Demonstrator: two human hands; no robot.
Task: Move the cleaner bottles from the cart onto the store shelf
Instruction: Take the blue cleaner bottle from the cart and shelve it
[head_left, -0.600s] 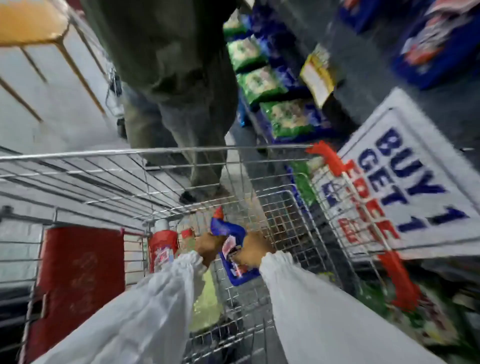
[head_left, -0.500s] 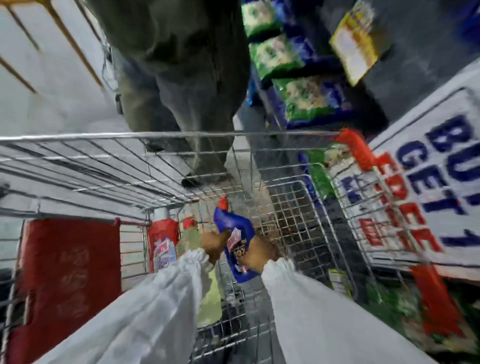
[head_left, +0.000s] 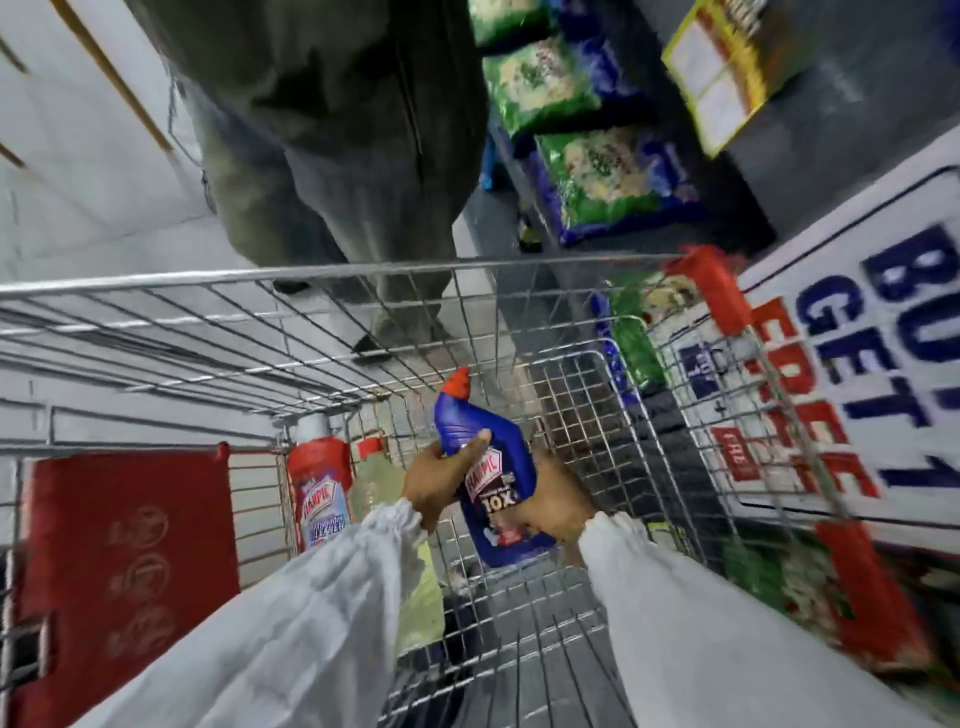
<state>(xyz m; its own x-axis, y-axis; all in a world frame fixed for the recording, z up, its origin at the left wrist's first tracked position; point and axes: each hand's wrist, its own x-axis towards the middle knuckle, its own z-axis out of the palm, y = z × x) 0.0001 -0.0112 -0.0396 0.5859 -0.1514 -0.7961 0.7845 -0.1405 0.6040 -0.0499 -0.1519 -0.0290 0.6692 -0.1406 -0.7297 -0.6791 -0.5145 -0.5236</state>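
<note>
We see the wire cart (head_left: 322, 332) filling the lower view, and we place everything else by it. Beyond its far rim stands another person (head_left: 332, 156) in grey-green clothes. Past its right side hangs a white sign (head_left: 883, 364) with blue and red lettering, and beyond the far right corner green bags (head_left: 597, 176) lie on the shelf (head_left: 831, 130). A red flap (head_left: 119, 561) covers the cart's left near end.

Inside the cart, against the left wall, a red bottle (head_left: 317, 483) stands upright with a pale bottle (head_left: 376, 478) touching its right side.

Over the cart's middle we hold the blue bottle (head_left: 488, 467), red cap tilted toward the far rim, its base clear of the wire floor. Our left hand (head_left: 436, 486) is closed on its upper left side, thumb pressed across the shoulder. Our right hand (head_left: 558, 499) is wrapped round its lower right side, fingers behind the label. Both sleeves are white.
</note>
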